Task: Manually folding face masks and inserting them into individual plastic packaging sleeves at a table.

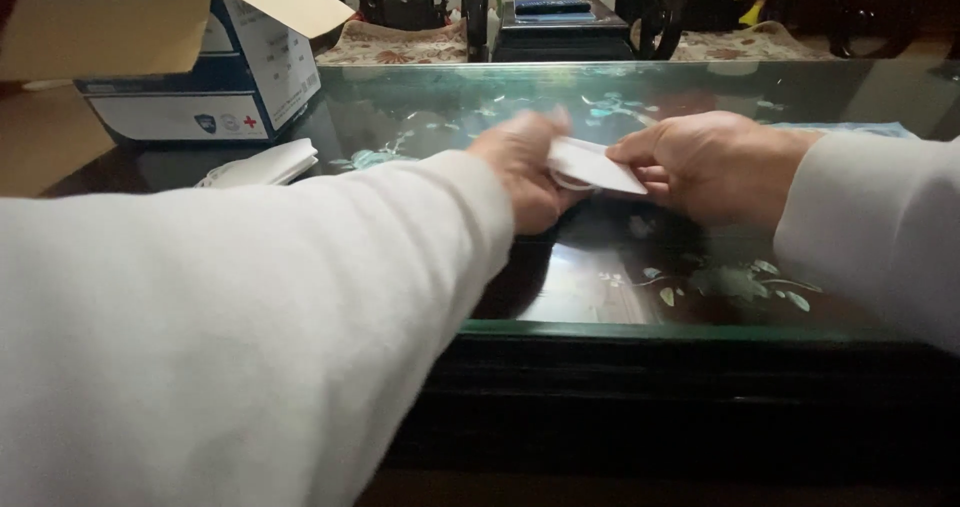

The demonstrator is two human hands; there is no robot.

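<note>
A folded white face mask (597, 166) is pinched between closed left hand (522, 172) and right hand (705, 162) above the desk (640, 277).

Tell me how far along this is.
Done: a stack of white masks lies by the open box. In hand: left hand and right hand both grip one folded white mask over the glass table. How many remain in the box is hidden.

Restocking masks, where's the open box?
Head view, far left: the open box stands on the glass table, behind the white mask pile.
</note>
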